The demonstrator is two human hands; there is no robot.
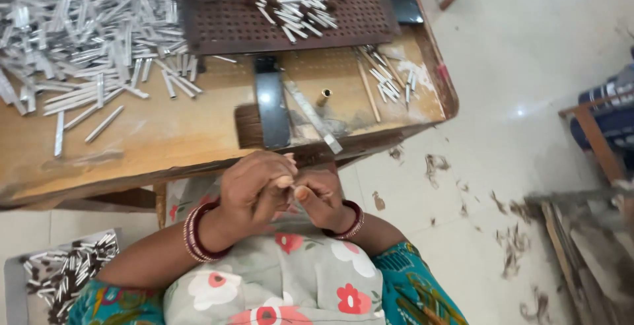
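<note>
My left hand [254,186] and my right hand [322,196] are pressed together just below the front edge of the wooden table [172,133], over my flowered lap. Their fingers close around something small between them; it is hidden, so I cannot tell what it is. Both wrists wear dark red bangles. On the table right above my hands lie a flat metal bar [272,110] and a thin metal strip [314,117], with a small brass tube [323,96] beside them.
A big heap of silver metal tubes [86,34] covers the table's left. A brown perforated board [290,8] holds more tubes. A grey tray of tubes [63,272] sits low left. Hair clumps litter the floor [508,246]. A wooden chair [598,133] stands right.
</note>
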